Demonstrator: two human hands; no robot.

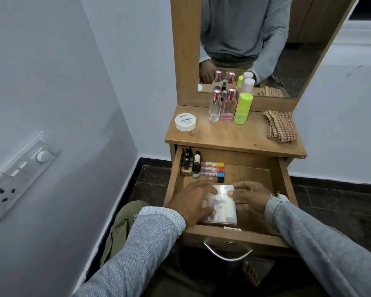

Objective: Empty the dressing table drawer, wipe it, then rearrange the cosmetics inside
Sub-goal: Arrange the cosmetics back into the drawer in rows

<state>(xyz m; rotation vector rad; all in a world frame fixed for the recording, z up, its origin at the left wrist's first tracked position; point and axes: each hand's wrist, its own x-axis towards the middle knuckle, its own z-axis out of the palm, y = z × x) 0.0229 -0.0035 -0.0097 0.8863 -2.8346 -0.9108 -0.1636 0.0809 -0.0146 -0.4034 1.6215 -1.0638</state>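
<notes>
Drawer (pixel 176 168) pulled open under the dressing table top (pixel 234 136), wood, metal handle (pixel 227 255) at its 6 o'clock edge. Both hands inside at the front. Left hand (pixel 191 202) lies over the 9 o'clock side of a clear plastic packet (pixel 222 207), fingers spread and fairly straight, pressing on it. Right hand (pixel 250 197) at the packet's 3 o'clock side, fingers touching its top edge; whether they curl round it, cannot tell. Packet lies flat on the drawer floor near the front wall. Small dark nail polish bottles (pixel 187 162) stand upright in the drawer's 11 o'clock corner; just beside them, toward 3 o'clock, four small tubes (pixel 212 171) with coloured caps lie stacked side by side. On the top: white nail polish remover jar (pixel 185 122) at 9 o'clock, perfume bottles (pixel 221 108) and a lime-green bottle (pixel 242 108) at 12 against the mirror (pixel 266 39), checked cloth (pixel 281 126) at 3 o'clock.
</notes>
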